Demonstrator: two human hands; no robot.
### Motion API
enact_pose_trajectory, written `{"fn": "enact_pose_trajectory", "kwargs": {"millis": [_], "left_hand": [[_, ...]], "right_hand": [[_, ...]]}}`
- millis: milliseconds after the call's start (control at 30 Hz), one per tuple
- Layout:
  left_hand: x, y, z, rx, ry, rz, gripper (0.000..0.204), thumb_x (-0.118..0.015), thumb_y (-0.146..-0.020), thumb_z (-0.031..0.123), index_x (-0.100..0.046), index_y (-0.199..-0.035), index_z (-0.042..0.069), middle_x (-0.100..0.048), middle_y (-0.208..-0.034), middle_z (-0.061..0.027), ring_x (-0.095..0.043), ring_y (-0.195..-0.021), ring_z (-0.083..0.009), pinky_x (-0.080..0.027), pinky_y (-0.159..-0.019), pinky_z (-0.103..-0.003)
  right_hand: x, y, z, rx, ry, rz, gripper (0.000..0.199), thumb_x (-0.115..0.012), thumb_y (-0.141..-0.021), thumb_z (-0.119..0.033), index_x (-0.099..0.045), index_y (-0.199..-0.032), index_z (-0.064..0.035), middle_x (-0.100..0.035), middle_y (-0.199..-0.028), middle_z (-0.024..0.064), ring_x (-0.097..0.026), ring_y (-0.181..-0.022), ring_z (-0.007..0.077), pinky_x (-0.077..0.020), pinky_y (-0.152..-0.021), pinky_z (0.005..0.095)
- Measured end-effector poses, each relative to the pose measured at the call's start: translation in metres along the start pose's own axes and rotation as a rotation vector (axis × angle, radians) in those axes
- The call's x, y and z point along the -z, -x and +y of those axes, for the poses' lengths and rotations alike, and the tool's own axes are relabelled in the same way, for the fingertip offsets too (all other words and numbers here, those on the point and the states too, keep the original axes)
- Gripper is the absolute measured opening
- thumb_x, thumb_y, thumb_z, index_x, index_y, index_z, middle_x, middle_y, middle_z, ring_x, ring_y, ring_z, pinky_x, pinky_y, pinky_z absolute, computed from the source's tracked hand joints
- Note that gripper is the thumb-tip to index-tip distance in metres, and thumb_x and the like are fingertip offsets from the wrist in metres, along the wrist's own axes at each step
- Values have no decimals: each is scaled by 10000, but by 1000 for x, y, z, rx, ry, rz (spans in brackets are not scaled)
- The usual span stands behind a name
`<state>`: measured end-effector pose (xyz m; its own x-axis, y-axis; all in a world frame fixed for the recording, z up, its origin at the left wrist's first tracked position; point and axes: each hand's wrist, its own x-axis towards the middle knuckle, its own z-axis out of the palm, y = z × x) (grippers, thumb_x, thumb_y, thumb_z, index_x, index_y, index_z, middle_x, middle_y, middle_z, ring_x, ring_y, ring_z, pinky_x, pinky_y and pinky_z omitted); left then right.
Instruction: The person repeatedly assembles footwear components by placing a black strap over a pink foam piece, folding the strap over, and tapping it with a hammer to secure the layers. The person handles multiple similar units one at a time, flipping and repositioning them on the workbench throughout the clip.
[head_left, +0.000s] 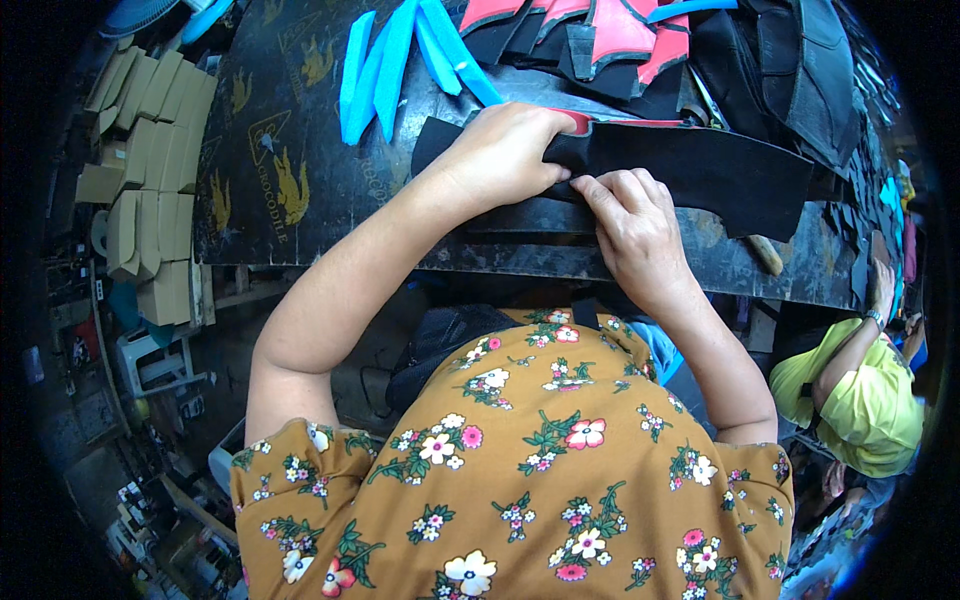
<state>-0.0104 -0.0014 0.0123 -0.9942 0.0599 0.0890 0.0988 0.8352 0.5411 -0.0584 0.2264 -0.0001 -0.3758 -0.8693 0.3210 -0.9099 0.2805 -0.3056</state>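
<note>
A long black leather-like piece with a curved, cut-out outline lies across the front of the dark table, held up a little at its near edge. A strip of red shows along its far edge. My left hand is closed on its left part, thumb pressed down at the near edge. Right beside that thumb, my right hand pinches the same edge between thumb and curled fingers. The two hands' fingertips nearly meet, and what lies exactly between them is hidden. Under the piece's right end sticks out a rounded wooden handle.
Bright blue foam strips lie beyond my left hand on the table. Pink-and-black cut pieces and a black leather pile sit at the back. Cardboard boxes stand left; a person in a yellow-green shirt works at right.
</note>
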Motion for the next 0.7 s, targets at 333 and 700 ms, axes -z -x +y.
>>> {"fn": "enact_pose_trajectory", "kwargs": {"millis": [333, 700], "left_hand": [[-4, 0, -10, 10, 54, -30, 527, -845, -821, 227, -705, -1270, -10, -725, -958, -250, -712, -956, -417, -553, -842, -474], [87, 83, -7, 107, -186, -243, 385, -818, -880, 251, -677, -1127, -8, -711, -1017, -191, -674, -946, -371, -539, -888, -428]], "right_hand": [[-6, -8, -3, 53, -21, 46, 346, -695, -870, 2, -705, -1215, -9, -681, -1175, 138, -650, -1100, 317, -505, -911, 431], [-11, -9, 2, 80, 59, 63, 304, -654, -856, -75, -721, -1148, -23, -684, -1128, 110, -634, -1061, 279, -506, -885, 407]]}}
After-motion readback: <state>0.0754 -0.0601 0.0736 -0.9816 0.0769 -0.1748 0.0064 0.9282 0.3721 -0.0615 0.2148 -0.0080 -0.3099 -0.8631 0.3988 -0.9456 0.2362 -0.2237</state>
